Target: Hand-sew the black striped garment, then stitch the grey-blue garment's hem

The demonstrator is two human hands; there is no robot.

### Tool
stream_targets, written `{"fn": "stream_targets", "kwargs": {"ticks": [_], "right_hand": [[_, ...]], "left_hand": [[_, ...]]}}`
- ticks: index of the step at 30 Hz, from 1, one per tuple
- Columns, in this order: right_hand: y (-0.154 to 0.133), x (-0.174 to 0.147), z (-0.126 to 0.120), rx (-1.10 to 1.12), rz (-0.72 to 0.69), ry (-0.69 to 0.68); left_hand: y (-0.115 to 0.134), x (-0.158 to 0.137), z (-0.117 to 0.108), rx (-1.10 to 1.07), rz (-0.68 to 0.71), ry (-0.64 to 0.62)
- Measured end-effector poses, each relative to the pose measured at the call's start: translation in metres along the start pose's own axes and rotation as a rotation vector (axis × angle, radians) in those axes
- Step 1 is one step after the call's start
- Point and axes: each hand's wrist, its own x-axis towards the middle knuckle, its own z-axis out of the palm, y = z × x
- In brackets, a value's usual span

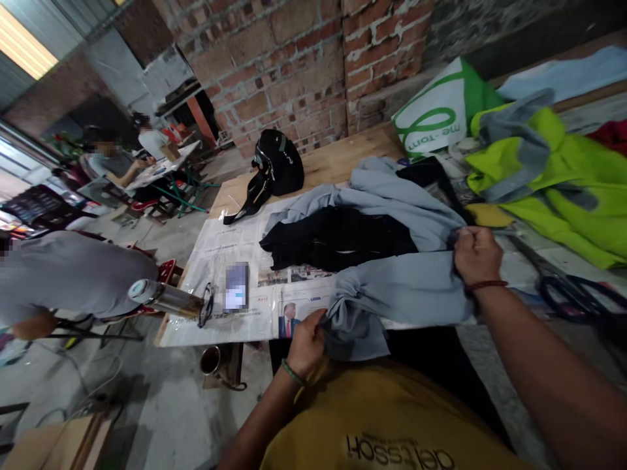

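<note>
A light grey garment (414, 287) is stretched along the front edge of the table, between my two hands. My left hand (307, 343) pinches its gathered, crumpled end near the table edge. At the other end, my right hand (477, 256) is closed in a fist on the fabric. More grey fabric (386, 202) lies bunched behind, partly around a crumpled black cloth (337, 238). Whether both grey parts belong to one piece I cannot tell. Large dark-handled scissors (563, 290) lie to the right of my right wrist.
Newspaper (196, 261) covers the table's left part, with a phone (236, 287), glasses (206, 303) and a tilted-looking bottle (166, 297). A black bag (280, 163) stands behind. Yellow-green clothing (563, 176) and a green-white bag (435, 114) are at right. Several people sit at left.
</note>
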Motion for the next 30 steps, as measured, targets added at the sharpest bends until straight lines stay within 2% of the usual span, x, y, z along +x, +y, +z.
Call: {"fn": "stream_targets", "kwargs": {"ticks": [6, 11, 15, 19, 21, 23, 26, 27, 30], "right_hand": [[0.002, 0.011, 0.003, -0.275, -0.126, -0.028], [0.001, 0.019, 0.010, -0.407, -0.086, -0.002], [-0.006, 0.019, 0.011, -0.446, -0.067, -0.011], [-0.007, 0.017, 0.007, -0.454, -0.088, -0.025], [-0.008, 0.012, 0.002, -0.409, -0.200, -0.002], [-0.013, 0.002, -0.005, -0.329, -0.382, 0.070], [-0.029, -0.028, -0.012, -0.181, -0.614, 0.127], [-0.036, -0.041, -0.011, -0.129, -0.661, 0.072], [-0.057, -0.081, 0.000, -0.050, -0.742, -0.252]], "left_hand": [[-0.019, 0.008, -0.043, 0.108, 0.037, 0.075], [-0.027, 0.006, -0.072, 0.213, 0.055, 0.107], [-0.040, 0.007, -0.071, 0.259, 0.041, 0.121], [-0.055, 0.011, -0.059, 0.157, 0.045, 0.160], [-0.058, 0.012, -0.056, 0.102, 0.045, 0.220], [-0.059, 0.012, -0.055, 0.058, 0.040, 0.269], [-0.059, 0.010, -0.055, 0.008, 0.019, 0.286], [-0.059, 0.010, -0.055, -0.006, 0.006, 0.283], [-0.058, 0.009, -0.054, -0.038, -0.045, 0.281]]}}
